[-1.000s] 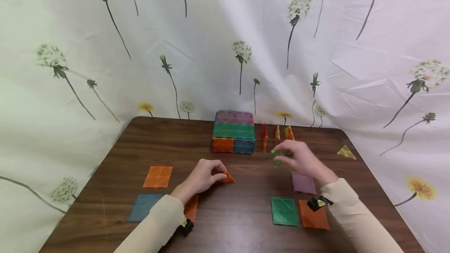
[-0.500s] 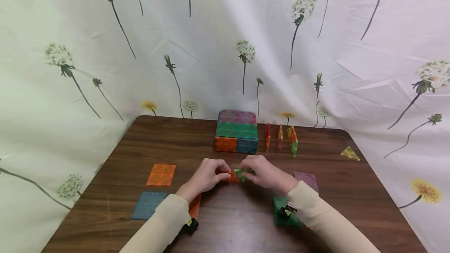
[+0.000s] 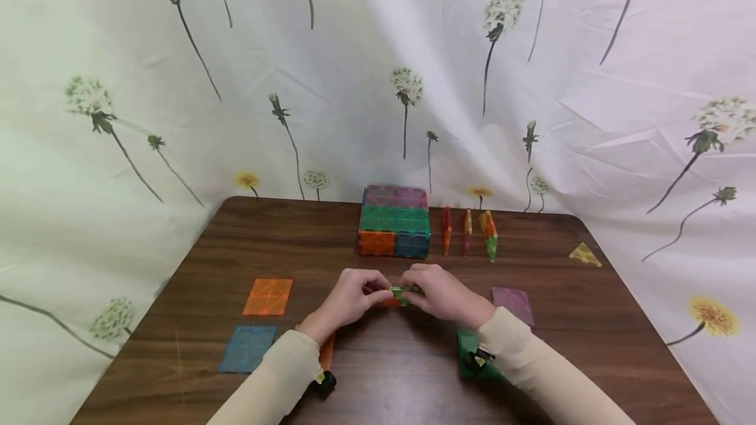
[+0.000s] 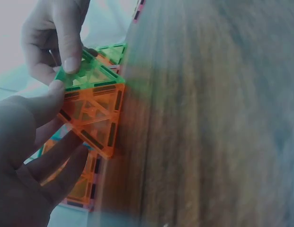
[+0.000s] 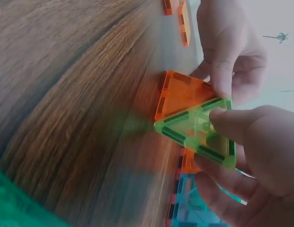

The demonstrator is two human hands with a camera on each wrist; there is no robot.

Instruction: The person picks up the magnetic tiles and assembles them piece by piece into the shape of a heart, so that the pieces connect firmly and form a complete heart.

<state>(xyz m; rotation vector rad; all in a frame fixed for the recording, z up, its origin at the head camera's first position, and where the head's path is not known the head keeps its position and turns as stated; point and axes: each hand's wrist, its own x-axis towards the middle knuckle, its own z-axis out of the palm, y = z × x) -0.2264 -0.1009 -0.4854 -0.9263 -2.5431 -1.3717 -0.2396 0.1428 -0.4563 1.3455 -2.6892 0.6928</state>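
Observation:
Over the middle of the table, my left hand (image 3: 354,297) pinches an orange triangular magnetic tile (image 4: 92,111) near its upper corner. My right hand (image 3: 440,292) grips a light green triangular magnetic tile (image 5: 196,127) between thumb and fingers. Both tiles stand upright, and their slanted edges lie side by side, the green one pointing downward in the right wrist view. The hands are close together, fingertips almost meeting. In the head view the fingers hide much of both tiles.
Behind the hands stands a box of coloured square tiles (image 3: 394,220). Right of it are upright tiles, including a red one (image 3: 447,231). Flat tiles lie around: orange (image 3: 268,296) and blue (image 3: 248,348) left, purple (image 3: 512,305), green (image 3: 465,346) and a yellow triangle (image 3: 585,255) right.
My right hand has carried the green triangle leftward from near the upright tiles to the orange triangle, and the gap between the two has closed. My left hand has barely moved.

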